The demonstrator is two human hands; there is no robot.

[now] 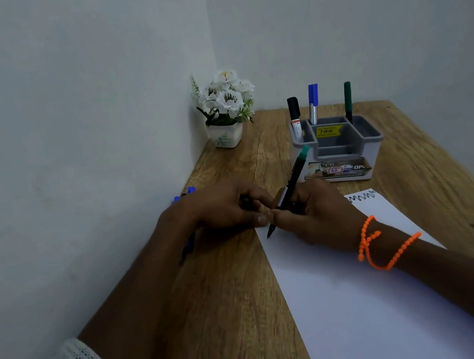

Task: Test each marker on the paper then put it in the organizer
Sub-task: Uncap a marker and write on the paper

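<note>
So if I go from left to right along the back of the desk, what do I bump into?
Flower pot → black marker → blue marker → green marker. The three markers stand in the grey organizer.

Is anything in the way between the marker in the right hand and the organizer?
Nothing visible blocks it. The marker in the right hand is just short of the organizer, with only bare table between. Its middle compartments look open.
</note>
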